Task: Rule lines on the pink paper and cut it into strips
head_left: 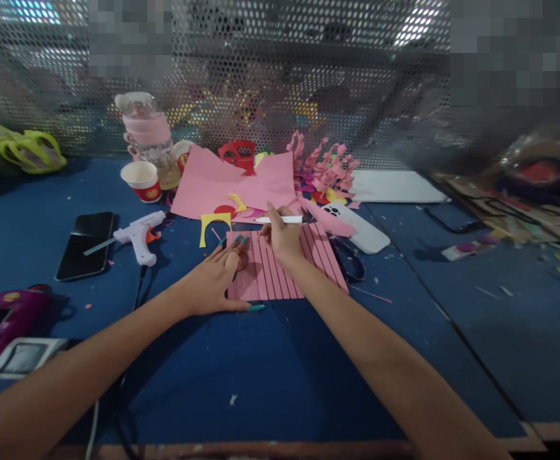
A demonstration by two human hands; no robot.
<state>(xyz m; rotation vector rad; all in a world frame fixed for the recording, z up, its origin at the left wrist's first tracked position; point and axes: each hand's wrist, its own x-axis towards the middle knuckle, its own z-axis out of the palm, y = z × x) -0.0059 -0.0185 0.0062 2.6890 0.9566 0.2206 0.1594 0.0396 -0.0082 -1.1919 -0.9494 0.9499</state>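
Observation:
A pink paper sheet (280, 271) marked with parallel lines lies flat on the blue table (270, 370). My left hand (217, 278) presses its left part down, fingers spread. My right hand (282, 236) rests on the sheet's upper part and grips a white pen (280, 220) that lies nearly level, its tip pointing left. A long pink strip (325, 218) lies just right of the pen.
A larger pink sheet (241, 182) with red and yellow cut-outs lies behind. A white glue gun (139, 237), black phone (85, 245), paper cup (140, 181), bottle (148, 137), curled pink paper pieces (325, 167), a white phone (364, 231) and black scissors (350, 262) surround it. Mesh wall behind.

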